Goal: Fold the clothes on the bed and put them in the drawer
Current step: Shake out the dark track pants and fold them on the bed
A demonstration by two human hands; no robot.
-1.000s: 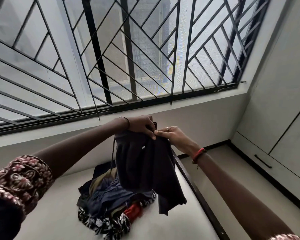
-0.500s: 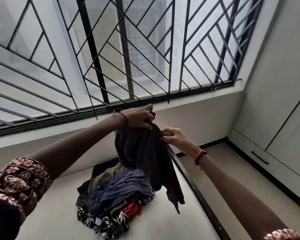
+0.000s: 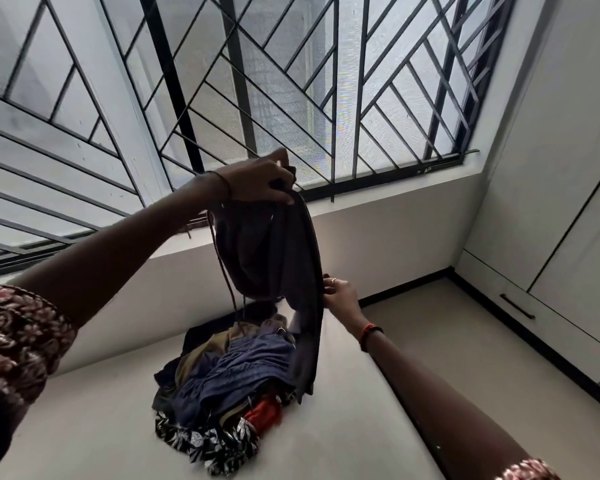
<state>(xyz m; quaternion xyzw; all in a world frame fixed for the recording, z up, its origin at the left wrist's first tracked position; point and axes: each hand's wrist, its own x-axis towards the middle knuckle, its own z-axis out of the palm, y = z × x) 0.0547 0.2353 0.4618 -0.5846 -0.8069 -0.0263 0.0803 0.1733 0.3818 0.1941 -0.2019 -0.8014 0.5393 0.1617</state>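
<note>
A dark grey garment (image 3: 274, 258) with a dangling drawstring hangs in the air above the bed (image 3: 84, 427). My left hand (image 3: 257, 180) grips its top edge, raised high in front of the window. My right hand (image 3: 338, 296) is lower and pinches the garment's right side edge about halfway down. Below lies a pile of clothes (image 3: 222, 386) on the pale bed: blue, olive, red and a black-and-white floral piece. The drawer (image 3: 520, 306) with a dark handle sits low in the white wardrobe at the right.
A barred window (image 3: 291, 81) fills the wall behind the bed. The bed's dark right edge (image 3: 420, 420) borders a strip of beige floor (image 3: 465, 341). White wardrobe doors (image 3: 575, 168) rise on the right.
My left hand has lifted the garment's top higher. My right hand has slid from the top edge down along the right side, so the garment now hangs longer.
</note>
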